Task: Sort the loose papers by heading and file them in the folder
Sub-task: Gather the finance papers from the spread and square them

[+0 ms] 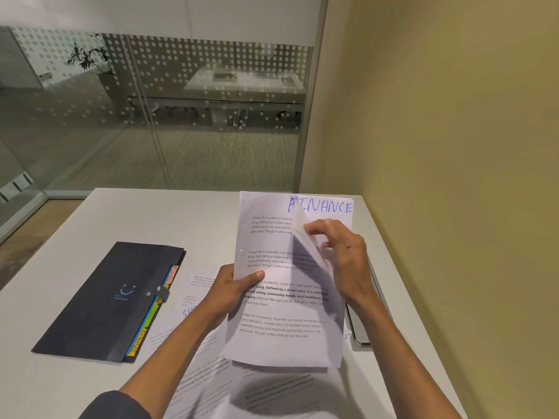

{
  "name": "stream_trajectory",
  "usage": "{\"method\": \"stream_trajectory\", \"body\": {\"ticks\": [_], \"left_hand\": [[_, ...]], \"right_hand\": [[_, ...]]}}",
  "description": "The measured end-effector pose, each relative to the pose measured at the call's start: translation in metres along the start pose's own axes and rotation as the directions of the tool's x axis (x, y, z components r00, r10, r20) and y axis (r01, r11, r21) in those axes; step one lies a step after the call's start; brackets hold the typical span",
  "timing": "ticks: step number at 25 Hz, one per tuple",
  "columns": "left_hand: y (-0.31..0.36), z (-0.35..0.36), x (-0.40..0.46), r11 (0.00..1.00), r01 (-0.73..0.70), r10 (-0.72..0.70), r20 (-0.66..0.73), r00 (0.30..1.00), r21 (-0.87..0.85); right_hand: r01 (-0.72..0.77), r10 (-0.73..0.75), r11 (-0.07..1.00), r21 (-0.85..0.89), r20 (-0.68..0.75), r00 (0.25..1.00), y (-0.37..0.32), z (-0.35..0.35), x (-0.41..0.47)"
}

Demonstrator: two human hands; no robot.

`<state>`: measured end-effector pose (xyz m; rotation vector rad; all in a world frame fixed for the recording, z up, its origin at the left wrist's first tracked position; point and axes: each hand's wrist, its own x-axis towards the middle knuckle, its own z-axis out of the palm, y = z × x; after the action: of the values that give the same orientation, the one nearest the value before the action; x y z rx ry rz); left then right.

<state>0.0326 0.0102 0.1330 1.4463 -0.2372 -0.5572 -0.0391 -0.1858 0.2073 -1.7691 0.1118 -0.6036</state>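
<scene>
Left hand (234, 290) grips left edge of paper stack (281, 303), held above table (187, 219) at centre frame. Right hand (341, 255) pinches top sheet, peeling it from sheet headed FINANCE. Closed folder (112, 300) lies flat at left; loose papers (196, 367) beneath forearms. Table surface bare at upper left.

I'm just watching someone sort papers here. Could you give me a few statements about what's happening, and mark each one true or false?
1. The dark folder lies closed on the table. True.
2. The left hand grips the held stack of papers. True.
3. The handwritten heading showing on the stack says SPORTS. False: it says FINANCE.
4. The right hand rests on the folder. False: it pinches a sheet of the stack, peeling it aside.
5. The folder's coloured tabs stick out on its right side. True.
</scene>
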Motion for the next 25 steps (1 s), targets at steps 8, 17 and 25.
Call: {"method": "stream_trajectory", "body": {"ticks": [8,17,25], "left_hand": [[-0.001,0.000,-0.002,1.000,-0.003,0.003,-0.013,1.000,0.018],[-0.001,0.002,-0.002,0.998,-0.014,0.016,-0.025,1.000,0.069],[0.001,0.003,0.000,0.998,-0.023,0.023,-0.008,1.000,0.060]], "right_hand": [[-0.068,0.016,0.957,-0.282,-0.182,0.983,0.004,0.003,0.008],[-0.185,0.051,0.656,-0.731,-0.202,0.978,0.010,0.000,0.010],[-0.136,-0.134,0.650,-0.748,-0.289,0.948,0.017,-0.002,0.010]]}}
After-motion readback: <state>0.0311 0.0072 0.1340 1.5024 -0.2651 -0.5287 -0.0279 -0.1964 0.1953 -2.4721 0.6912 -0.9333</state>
